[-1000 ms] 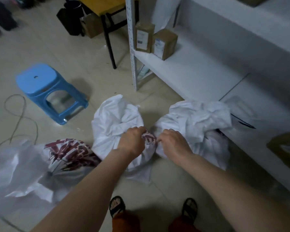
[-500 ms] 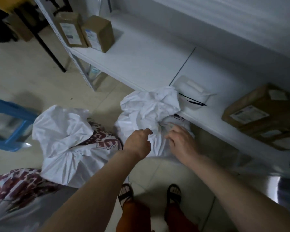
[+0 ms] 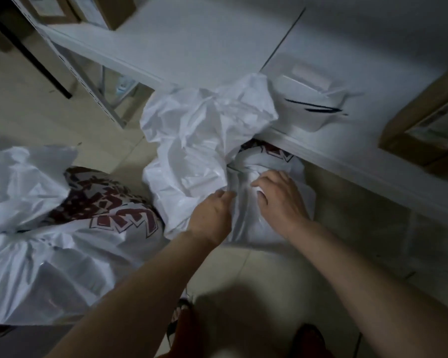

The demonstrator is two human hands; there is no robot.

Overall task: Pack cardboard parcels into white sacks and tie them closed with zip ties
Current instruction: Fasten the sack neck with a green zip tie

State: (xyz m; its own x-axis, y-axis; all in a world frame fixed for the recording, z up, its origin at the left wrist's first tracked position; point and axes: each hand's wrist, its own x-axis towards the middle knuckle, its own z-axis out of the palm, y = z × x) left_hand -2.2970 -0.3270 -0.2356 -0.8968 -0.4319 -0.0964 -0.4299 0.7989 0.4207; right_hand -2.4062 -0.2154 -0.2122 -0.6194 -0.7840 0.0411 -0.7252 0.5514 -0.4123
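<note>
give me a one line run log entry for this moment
step: closing sack | left hand: touching white sack at gathered neck | right hand: resting on sack | zip ties: on shelf, untouched

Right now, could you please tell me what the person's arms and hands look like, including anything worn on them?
Both forearms are bare, with no sleeves in view. The left hand and right hand wear no gloves, and no watch, ring or bracelet shows.

Dim room: white shelf above tiled floor.
</note>
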